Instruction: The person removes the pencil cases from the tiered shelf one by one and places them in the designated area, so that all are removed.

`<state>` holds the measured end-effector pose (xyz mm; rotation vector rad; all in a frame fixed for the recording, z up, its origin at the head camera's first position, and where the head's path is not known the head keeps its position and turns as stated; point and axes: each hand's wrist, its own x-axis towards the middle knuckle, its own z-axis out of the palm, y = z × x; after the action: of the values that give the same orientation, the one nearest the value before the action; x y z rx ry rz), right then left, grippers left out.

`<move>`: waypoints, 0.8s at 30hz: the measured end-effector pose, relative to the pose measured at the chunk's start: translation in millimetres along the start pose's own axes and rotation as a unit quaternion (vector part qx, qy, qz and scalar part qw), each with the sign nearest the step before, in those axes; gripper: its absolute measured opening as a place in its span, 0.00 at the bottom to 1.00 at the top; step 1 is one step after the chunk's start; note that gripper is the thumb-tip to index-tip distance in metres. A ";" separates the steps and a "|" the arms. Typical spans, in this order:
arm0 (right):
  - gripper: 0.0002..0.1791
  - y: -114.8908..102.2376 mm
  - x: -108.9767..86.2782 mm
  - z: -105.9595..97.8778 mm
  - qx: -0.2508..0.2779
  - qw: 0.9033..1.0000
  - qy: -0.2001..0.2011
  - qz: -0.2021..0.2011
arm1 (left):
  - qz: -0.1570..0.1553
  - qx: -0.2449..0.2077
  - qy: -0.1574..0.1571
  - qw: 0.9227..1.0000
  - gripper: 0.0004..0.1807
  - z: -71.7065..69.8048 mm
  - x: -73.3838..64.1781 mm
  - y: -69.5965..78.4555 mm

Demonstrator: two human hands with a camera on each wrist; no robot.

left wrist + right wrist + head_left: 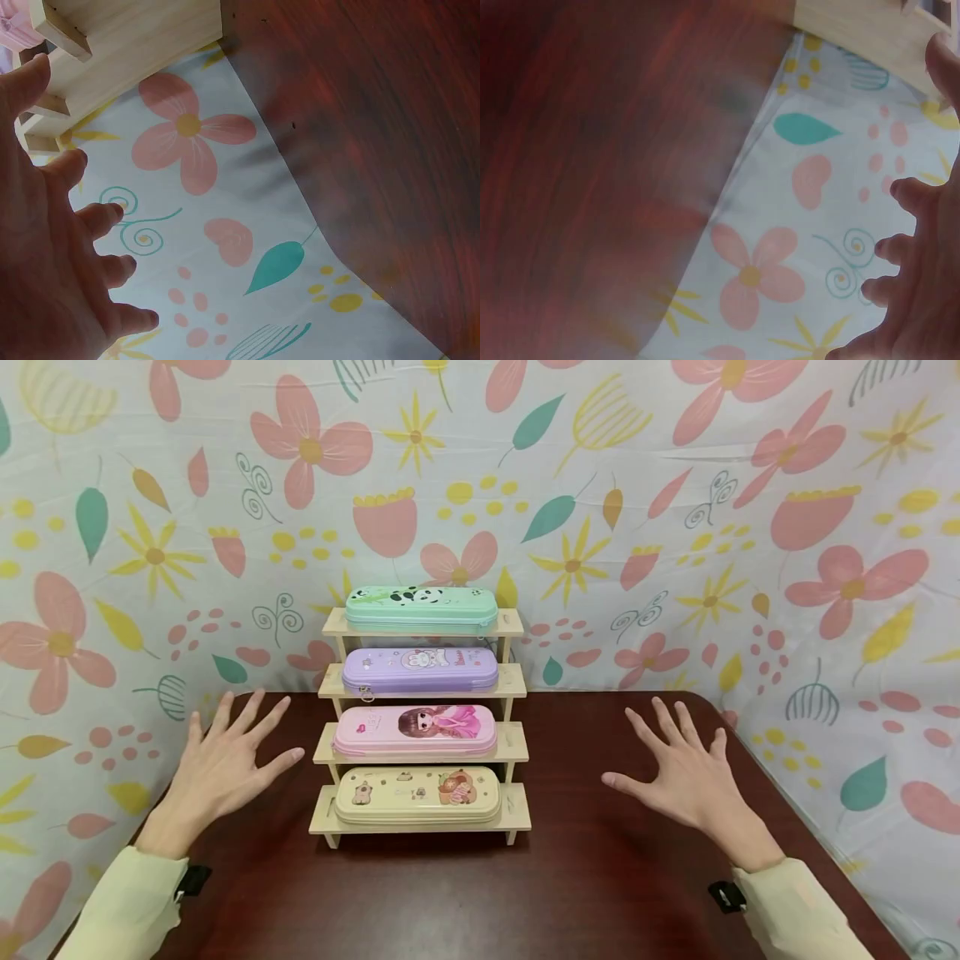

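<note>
In the head view a stepped wooden rack [324, 814] holds one pencil case per tier. From the top they are a mint green panda case [450, 607], a purple case [382, 672], a pink case [367, 737] with a girl printed on it, and a cream case [420, 802] with small cartoon prints. Left of the rack, my left hand [221, 768] hovers with fingers spread and holds nothing. Well to the right of the rack, my right hand [690, 777] is likewise spread and holds nothing. Both wrist views show the fingers apart, with part of the rack at an upper corner.
The rack stands on a dark reddish-brown table [585, 877], left of its middle. A white cloth [660, 410] printed with flowers and leaves hangs behind the table and along both sides. A zipper pull [367, 694] dangles from the purple case.
</note>
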<state>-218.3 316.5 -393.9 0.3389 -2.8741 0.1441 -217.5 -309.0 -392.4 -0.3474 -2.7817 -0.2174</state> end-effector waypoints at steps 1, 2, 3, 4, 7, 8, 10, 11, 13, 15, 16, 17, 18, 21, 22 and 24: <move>0.62 -1.6 -0.9 0.8 0.003 1.000 0.000 -0.001 | 0.002 -0.001 0.002 1.000 0.46 0.4 -0.1 0.2; 0.62 -3.1 -1.8 1.6 0.007 1.000 0.001 -0.005 | 0.003 -0.003 0.002 1.000 0.46 0.5 -0.4 0.7; 0.62 -4.9 -2.8 2.4 0.011 1.000 0.004 -0.009 | 0.005 -0.006 0.003 1.000 0.46 0.6 -0.6 1.1; 0.62 -6.7 -3.8 3.3 0.016 1.000 0.007 -0.012 | 0.006 -0.008 0.003 1.000 0.47 0.7 -1.0 1.8; 0.63 -13.1 -6.3 6.1 0.033 0.999 0.014 -0.024 | 0.009 -0.018 0.002 1.000 0.48 0.7 -1.4 4.2; 0.63 -15.6 -7.2 7.1 0.038 0.999 0.016 -0.030 | 0.009 -0.021 0.001 1.000 0.49 0.2 -1.4 5.5; 0.63 -20.6 -8.2 9.7 0.045 0.998 0.018 -0.038 | 0.010 -0.026 0.002 1.000 0.50 -0.3 -0.8 7.6; 0.63 -23.2 -8.4 10.9 0.047 0.998 0.017 -0.042 | 0.011 -0.029 0.004 1.000 0.50 -0.5 -0.2 8.7; 0.64 -28.6 -8.6 12.7 0.052 0.997 0.017 -0.051 | 0.015 -0.036 0.008 0.999 0.51 -1.2 1.2 10.7; 0.65 -33.9 -8.7 14.0 0.055 0.997 0.015 -0.059 | 0.019 -0.046 0.011 0.999 0.51 -1.8 2.5 12.8; 0.65 -36.8 -8.8 14.4 0.056 0.996 0.015 -0.062 | 0.022 -0.052 0.012 0.998 0.52 -1.9 3.5 13.8; 0.66 -39.7 -8.7 14.9 0.056 0.996 0.016 -0.065 | 0.024 -0.060 0.013 0.998 0.52 -2.0 4.4 14.7; 0.67 -42.7 -8.8 15.3 0.058 0.996 0.018 -0.068 | 0.025 -0.068 0.014 0.997 0.52 -2.1 5.3 15.6; 0.68 -52.6 -9.3 16.4 0.064 0.995 0.028 -0.077 | 0.020 -0.094 0.009 0.995 0.54 -2.2 8.5 19.0; 0.68 -56.1 -9.6 16.6 0.069 0.994 0.032 -0.080 | 0.017 -0.101 0.007 0.995 0.55 -2.1 9.7 20.1; 0.69 -63.5 -10.8 16.5 0.080 0.993 0.036 -0.083 | 0.006 -0.115 0.000 0.993 0.57 -1.9 11.8 22.5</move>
<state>-196.6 255.2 -408.2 0.5891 -2.7533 0.3492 -221.8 -285.2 -384.2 -0.4182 -2.7590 -0.5387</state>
